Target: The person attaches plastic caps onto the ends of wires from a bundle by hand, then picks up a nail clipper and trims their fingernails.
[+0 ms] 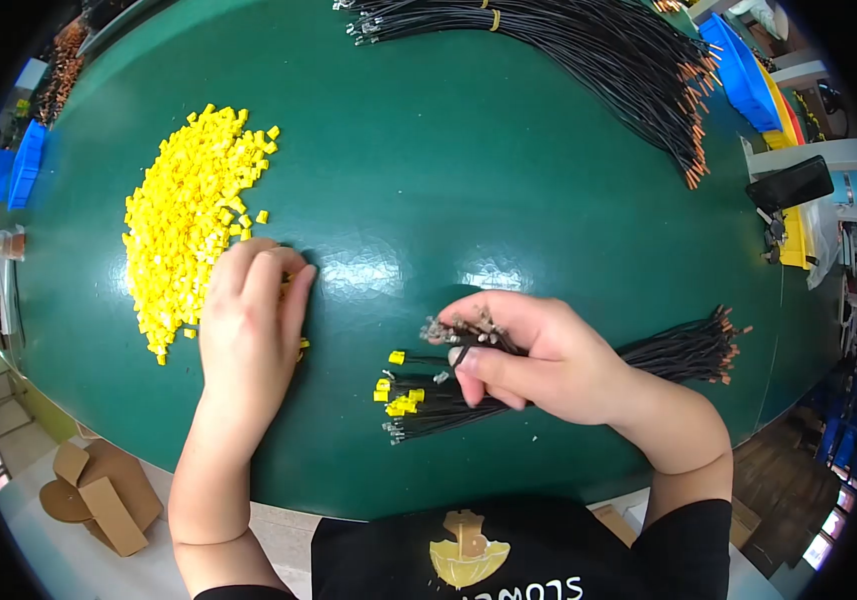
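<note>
A pile of small yellow plastic connector housings (184, 205) is heaped on the left of the green table. Beside the pile's lower right edge is my left hand (249, 305), fingers curled and pressed together. Bits of yellow show between and under its fingers; how many pieces it has is hidden. My right hand (549, 360) is closed around a bunch of black wires (514, 348), their metal crimp terminals (464, 326) pointing left. Below it lie more black wires (449, 412), several with yellow housings (405, 403) on or against their left ends.
A large bundle of black wires (589, 50) with bare copper ends lies across the far side of the green table (369, 160). At the right edge are a black phone (789, 185) and blue and yellow bins (744, 75). A cardboard box (109, 495) stands below left.
</note>
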Available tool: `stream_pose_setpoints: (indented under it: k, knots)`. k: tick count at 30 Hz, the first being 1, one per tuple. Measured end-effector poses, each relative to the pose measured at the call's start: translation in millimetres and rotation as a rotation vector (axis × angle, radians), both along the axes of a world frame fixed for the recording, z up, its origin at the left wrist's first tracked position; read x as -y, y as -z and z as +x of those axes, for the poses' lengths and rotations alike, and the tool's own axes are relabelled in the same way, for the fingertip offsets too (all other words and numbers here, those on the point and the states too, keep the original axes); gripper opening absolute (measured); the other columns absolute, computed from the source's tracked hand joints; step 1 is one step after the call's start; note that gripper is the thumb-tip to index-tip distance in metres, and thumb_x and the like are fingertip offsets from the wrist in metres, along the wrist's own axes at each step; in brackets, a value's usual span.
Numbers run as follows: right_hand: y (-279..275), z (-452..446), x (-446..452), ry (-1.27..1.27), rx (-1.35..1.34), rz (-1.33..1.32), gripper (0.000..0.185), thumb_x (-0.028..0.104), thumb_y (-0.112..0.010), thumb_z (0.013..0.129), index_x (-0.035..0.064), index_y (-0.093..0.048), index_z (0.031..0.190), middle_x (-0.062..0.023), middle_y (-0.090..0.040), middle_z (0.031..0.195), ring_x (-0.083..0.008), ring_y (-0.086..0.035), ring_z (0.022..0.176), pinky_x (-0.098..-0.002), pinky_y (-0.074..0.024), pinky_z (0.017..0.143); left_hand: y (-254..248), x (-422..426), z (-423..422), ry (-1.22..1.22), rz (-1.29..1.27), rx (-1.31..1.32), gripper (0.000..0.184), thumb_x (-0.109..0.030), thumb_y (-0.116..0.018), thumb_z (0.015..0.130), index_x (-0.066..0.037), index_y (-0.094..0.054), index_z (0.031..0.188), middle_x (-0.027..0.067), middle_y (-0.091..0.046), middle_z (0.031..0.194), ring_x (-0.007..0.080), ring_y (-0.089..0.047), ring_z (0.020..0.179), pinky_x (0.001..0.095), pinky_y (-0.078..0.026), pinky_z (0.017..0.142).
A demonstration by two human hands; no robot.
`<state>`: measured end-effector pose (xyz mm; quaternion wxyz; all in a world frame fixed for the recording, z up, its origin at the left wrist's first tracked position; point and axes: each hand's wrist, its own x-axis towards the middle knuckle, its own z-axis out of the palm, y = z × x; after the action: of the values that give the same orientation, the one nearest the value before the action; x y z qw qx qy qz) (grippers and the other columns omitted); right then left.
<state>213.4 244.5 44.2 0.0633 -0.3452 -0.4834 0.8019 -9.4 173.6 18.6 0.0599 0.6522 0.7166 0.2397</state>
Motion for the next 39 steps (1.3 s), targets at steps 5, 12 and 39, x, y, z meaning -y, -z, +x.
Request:
stream_pose_setpoints:
  k: [5,12,39]
  knots:
    - [2.3,2.4,3.2,0.003,-0.077,-0.019,0.015,0.004,-0.054,0.081,-0.0044,-0.056,0.094,-0.0056,-0.058,0.076,-0.0026,-0.046,0.055,-0.0181,-0.0387,0.052,0.5,-3.8,10.1,0.118,0.112,-0.072,0.013,-0.003,-0.062,0.072,-0.002,-0.053,0.082,0.0108,-0.052,0.081,0.0271,-0.050,0.077,0.0353,-0.040,0.070]
    - [0.6,3.0,4.4,-0.003,-0.014,-0.021,0.011,0.004,-0.056,0.081,-0.0036,-0.057,0.090,-0.0051,-0.058,0.079,-0.0028,-0.048,0.058,-0.0192,-0.0400,0.051,-0.1,-1.3,3.0,0.101,-0.003,-0.075,0.018,-0.005,-0.063,0.071,-0.003,-0.054,0.086,0.0096,-0.053,0.082,0.0256,-0.049,0.076,0.0337,-0.039,0.069]
    - [4.4,14.0,10.7,0.108,-0.143,0.171,0.006,-0.001,-0.058,0.077,0.0017,-0.054,0.080,0.0028,-0.054,0.071,-0.0008,-0.044,0.063,-0.0175,-0.0353,0.053,-11.3,16.8,55.5,0.247,-0.325,1.517,0.017,0.003,-0.050,0.084,0.002,-0.057,0.100,0.0073,-0.054,0.097,0.0077,-0.052,0.079,0.0189,-0.040,0.067]
